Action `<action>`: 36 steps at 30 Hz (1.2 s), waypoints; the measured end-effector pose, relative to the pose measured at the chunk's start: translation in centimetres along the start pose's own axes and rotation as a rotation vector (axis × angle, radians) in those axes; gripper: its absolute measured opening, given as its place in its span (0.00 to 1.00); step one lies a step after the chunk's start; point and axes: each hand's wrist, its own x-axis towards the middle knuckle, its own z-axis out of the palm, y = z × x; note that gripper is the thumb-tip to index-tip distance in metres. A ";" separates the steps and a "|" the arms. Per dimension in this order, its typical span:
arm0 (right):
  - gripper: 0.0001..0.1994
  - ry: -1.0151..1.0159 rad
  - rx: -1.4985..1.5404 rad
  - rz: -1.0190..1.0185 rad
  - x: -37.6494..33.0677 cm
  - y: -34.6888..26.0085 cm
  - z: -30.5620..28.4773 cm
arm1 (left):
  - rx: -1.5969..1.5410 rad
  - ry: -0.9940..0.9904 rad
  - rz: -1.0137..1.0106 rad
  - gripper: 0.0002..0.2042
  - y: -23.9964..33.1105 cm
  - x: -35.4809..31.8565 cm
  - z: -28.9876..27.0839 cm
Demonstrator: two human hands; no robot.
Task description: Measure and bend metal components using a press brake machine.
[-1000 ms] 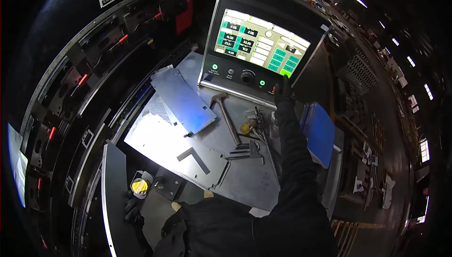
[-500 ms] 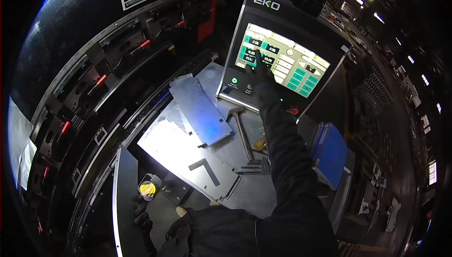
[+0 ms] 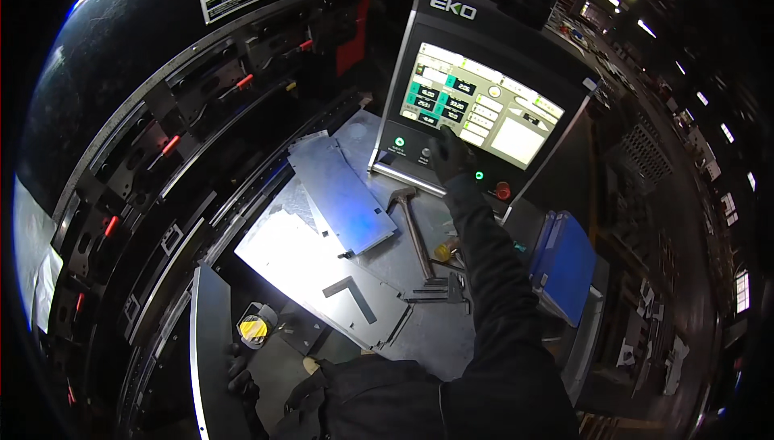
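- The right hand (image 3: 448, 154), gloved in black, is stretched forward with its fingers bunched together and the tip pressed to the lower edge of the control panel (image 3: 484, 109), between the lit touchscreen and the row of round buttons; it clasps nothing.
- The left hand (image 3: 239, 371), also gloved, sits low by a dark upright plate; I cannot tell whether it grips that edge or merely rests there.
- The panel stands upright at the back of the steel bench (image 3: 419, 335); it looks rigid and fixed, its screen glassy and likely fragile, best met with a light fingertip rather than a grasp.
- A hammer (image 3: 413, 226) lies just below the panel, beside flat sheet-metal blanks (image 3: 343, 198).
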 end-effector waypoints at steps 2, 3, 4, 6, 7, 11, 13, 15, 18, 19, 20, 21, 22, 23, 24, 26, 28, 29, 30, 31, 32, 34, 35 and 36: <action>0.26 0.111 0.033 -0.109 -1.5 3.1 -1.1 | 0.004 -0.003 -0.047 0.27 -0.2 0.7 0.2; 0.26 0.110 0.022 -0.100 -2.2 3.8 -2.1 | -0.001 0.004 -0.058 0.27 -0.1 0.6 0.1; 0.26 0.136 -0.002 -0.052 -3.0 4.4 -3.0 | -0.041 0.061 -0.079 0.26 0.2 0.2 -0.2; 0.26 0.195 -0.049 0.038 -3.9 5.2 -4.7 | -0.116 0.168 -0.122 0.24 0.9 -0.2 -0.8; 0.26 0.224 -0.070 0.082 -4.2 5.6 -5.3 | -0.152 0.221 -0.141 0.23 1.2 -0.3 -1.2; 0.26 0.094 -0.224 0.288 -3.6 5.6 -7.5 | -0.114 0.133 -0.109 0.23 1.0 0.7 -1.8; 0.26 0.053 -0.274 0.356 -3.4 5.9 -7.8 | -0.100 0.102 -0.099 0.22 1.0 0.8 -2.6; 0.26 0.105 -0.283 0.283 -3.1 6.8 -7.6 | -0.100 0.066 -0.090 0.22 1.4 0.3 -4.0; 0.26 0.154 -0.285 0.207 -3.3 7.7 -7.1 | -0.099 0.028 -0.074 0.22 1.6 -0.3 -4.9; 0.26 0.155 -0.305 0.192 -3.6 7.8 -7.1 | -0.106 0.054 -0.059 0.22 1.3 -0.3 -4.5; 0.26 0.157 -0.324 0.177 -4.0 7.8 -7.1 | -0.113 0.080 -0.043 0.22 0.8 -0.2 -3.9; 0.26 0.159 -0.343 0.162 -4.3 7.8 -7.1 | -0.120 0.106 -0.028 0.23 0.4 0.0 -3.2; 0.26 0.161 -0.362 0.148 -4.6 7.8 -7.1 | -0.128 0.132 -0.013 0.23 0.0 0.1 -2.7; 0.26 0.160 -0.362 0.147 -4.8 7.5 -7.2 | -0.128 0.132 -0.011 0.23 -0.4 0.4 -2.0; 0.26 0.160 -0.338 0.160 -5.0 7.2 -7.4 | -0.111 0.117 -0.026 0.23 -0.9 0.8 -1.3; 0.26 0.158 -0.288 0.186 -5.0 6.4 -7.6 | -0.074 0.086 -0.055 0.26 -1.4 1.7 -0.1; 0.26 0.160 -0.264 0.199 -4.9 6.2 -7.8 | -0.056 0.070 -0.071 0.27 -1.5 1.8 -0.1; 0.26 0.139 -0.274 0.214 -4.7 6.2 -7.9 | -0.078 0.060 -0.050 0.26 -1.5 1.8 -0.7; 0.26 0.116 -0.284 0.228 -4.7 6.2 -8.0 | -0.101 0.051 -0.026 0.25 -1.4 1.5 -1.3; 0.26 0.094 -0.293 0.242 -4.6 6.2 -8.0 | -0.124 0.041 -0.002 0.24 -1.4 1.3 -2.0; 0.26 0.071 -0.303 0.256 -4.4 6.1 -8.1 | -0.147 0.032 0.023 0.24 -1.4 1.0 -2.4; 0.26 0.066 -0.287 0.274 -4.0 6.2 -8.1 | -0.124 0.053 0.009 0.24 -0.5 0.3 -3.1; 0.26 0.062 -0.274 0.291 -3.7 6.2 -8.2 | -0.102 0.074 -0.007 0.24 0.0 0.1 -3.3; 0.26 0.057 -0.260 0.309 -3.5 6.2 -8.2 | -0.080 0.094 -0.022 0.24 0.5 -0.2 -3.5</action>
